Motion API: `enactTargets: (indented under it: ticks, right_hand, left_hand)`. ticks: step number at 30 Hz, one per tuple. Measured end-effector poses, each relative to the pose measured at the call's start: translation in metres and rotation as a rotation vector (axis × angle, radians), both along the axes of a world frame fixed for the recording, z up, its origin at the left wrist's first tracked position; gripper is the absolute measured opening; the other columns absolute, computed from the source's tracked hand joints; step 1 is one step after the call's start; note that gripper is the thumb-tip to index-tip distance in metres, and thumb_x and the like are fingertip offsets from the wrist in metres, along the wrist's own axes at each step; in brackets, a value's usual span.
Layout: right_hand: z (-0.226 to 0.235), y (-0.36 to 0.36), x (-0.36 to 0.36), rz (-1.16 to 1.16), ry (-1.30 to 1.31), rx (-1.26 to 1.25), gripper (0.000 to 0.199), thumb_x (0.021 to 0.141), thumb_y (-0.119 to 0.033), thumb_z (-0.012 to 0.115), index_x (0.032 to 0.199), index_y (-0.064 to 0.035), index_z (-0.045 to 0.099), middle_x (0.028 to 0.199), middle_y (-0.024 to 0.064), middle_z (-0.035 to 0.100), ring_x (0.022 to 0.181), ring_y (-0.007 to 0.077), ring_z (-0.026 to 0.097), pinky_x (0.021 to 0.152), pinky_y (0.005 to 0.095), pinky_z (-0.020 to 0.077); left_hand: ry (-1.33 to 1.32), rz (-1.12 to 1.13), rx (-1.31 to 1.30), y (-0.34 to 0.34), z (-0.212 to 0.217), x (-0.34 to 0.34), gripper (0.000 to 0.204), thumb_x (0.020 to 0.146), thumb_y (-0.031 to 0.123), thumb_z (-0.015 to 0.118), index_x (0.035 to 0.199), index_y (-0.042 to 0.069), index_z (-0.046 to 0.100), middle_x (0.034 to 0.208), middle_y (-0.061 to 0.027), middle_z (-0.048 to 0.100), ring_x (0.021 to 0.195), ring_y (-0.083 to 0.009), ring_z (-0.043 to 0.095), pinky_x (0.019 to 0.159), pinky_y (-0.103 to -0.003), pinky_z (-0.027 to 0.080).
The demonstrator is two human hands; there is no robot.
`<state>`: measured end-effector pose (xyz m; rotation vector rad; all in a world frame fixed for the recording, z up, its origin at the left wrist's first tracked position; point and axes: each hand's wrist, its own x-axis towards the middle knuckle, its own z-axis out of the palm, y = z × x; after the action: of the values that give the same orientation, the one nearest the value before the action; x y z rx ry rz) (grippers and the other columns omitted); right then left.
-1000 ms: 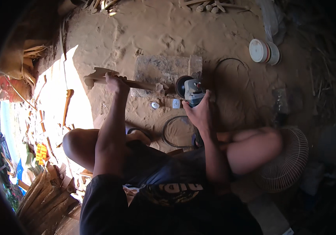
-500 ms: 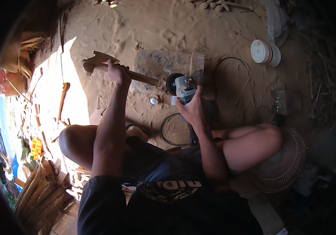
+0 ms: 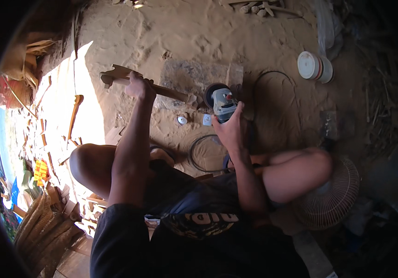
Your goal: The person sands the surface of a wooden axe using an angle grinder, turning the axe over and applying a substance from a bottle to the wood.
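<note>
My left hand point(image 3: 139, 87) is closed around a carved wooden piece point(image 3: 168, 93), a straight shaft with a wide notched head on its far-left end. My right hand point(image 3: 230, 126) grips an angle grinder point(image 3: 224, 103) with a grey head and a round dark disc point(image 3: 212, 94). The disc sits just right of the shaft's narrow end, with a small gap between them. Both are held above a worn, flat board point(image 3: 187, 74) on the sandy ground. My right palm hides most of the grinder's body.
A small white round item point(image 3: 181, 120) and a pale square point(image 3: 207, 120) lie near the board. A black cable point(image 3: 192, 155) loops before my legs. A white-lidded tub point(image 3: 308, 65) stands far right. A wire fan guard point(image 3: 335, 199) is by my right knee. Wood scraps point(image 3: 46, 227) pile left.
The grinder has shifted slightly right, its disc now farther from the shaft's end. My left hand and the wooden piece have hardly moved.
</note>
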<state>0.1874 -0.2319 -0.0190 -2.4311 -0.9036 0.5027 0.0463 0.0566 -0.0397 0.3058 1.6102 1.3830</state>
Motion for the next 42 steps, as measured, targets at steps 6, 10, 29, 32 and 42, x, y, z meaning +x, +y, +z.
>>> enactTargets:
  ticks: [6, 10, 29, 32, 42]
  right_hand:
    - [0.004, -0.008, 0.011, -0.141, 0.237, 0.144, 0.114, 0.082, -0.035, 0.092, 0.159, 0.0147, 0.024, 0.139, 0.0356, 0.059, 0.126, 0.0416, 0.065, 0.108, 0.0457, 0.0507]
    - [0.000, -0.004, 0.005, -0.101, 0.280, 0.169, 0.113, 0.081, -0.035, 0.093, 0.156, 0.0168, 0.027, 0.136, 0.0331, 0.060, 0.124, 0.0375, 0.065, 0.107, 0.0443, 0.0509]
    - [0.017, 0.038, -0.031, 0.232, 0.125, -0.025, 0.102, 0.082, -0.047, 0.086, 0.152, 0.0122, 0.041, 0.116, 0.0366, 0.072, 0.107, 0.0511, 0.072, 0.093, 0.0548, 0.0575]
    - [-0.004, 0.030, -0.019, 0.206, 0.082, -0.015, 0.102, 0.081, -0.046, 0.086, 0.152, 0.0124, 0.041, 0.116, 0.0370, 0.072, 0.106, 0.0507, 0.073, 0.092, 0.0547, 0.0581]
    - [0.032, 0.052, -0.034, 0.166, 0.150, -0.050, 0.113, 0.080, -0.045, 0.089, 0.157, 0.0159, 0.032, 0.142, 0.0383, 0.060, 0.131, 0.0467, 0.063, 0.111, 0.0487, 0.0501]
  left_hand:
    - [-0.018, 0.241, -0.270, 0.012, -0.010, -0.051, 0.024, 0.093, 0.018, 0.068, 0.098, -0.004, 0.060, 0.078, -0.0114, 0.064, 0.059, -0.0234, 0.058, 0.054, -0.041, 0.053]
    - [0.010, 0.251, -0.432, 0.022, -0.079, -0.131, 0.031, 0.094, 0.015, 0.064, 0.116, -0.008, 0.062, 0.099, -0.0178, 0.069, 0.081, -0.0298, 0.069, 0.072, -0.045, 0.063]
    - [0.455, -0.074, -0.753, 0.036, -0.133, -0.156, 0.032, 0.094, 0.023, 0.082, 0.114, 0.000, 0.078, 0.112, -0.0128, 0.079, 0.101, -0.0178, 0.076, 0.085, -0.030, 0.062]
    - [0.003, 0.333, -0.586, 0.008, -0.063, -0.086, 0.034, 0.094, 0.019, 0.073, 0.119, -0.004, 0.074, 0.112, -0.0158, 0.078, 0.099, -0.0251, 0.077, 0.081, -0.036, 0.064]
    - [0.084, 0.182, -0.221, 0.007, -0.098, -0.131, 0.028, 0.089, 0.020, 0.071, 0.100, -0.005, 0.065, 0.078, -0.0146, 0.069, 0.066, -0.0292, 0.069, 0.062, -0.045, 0.059]
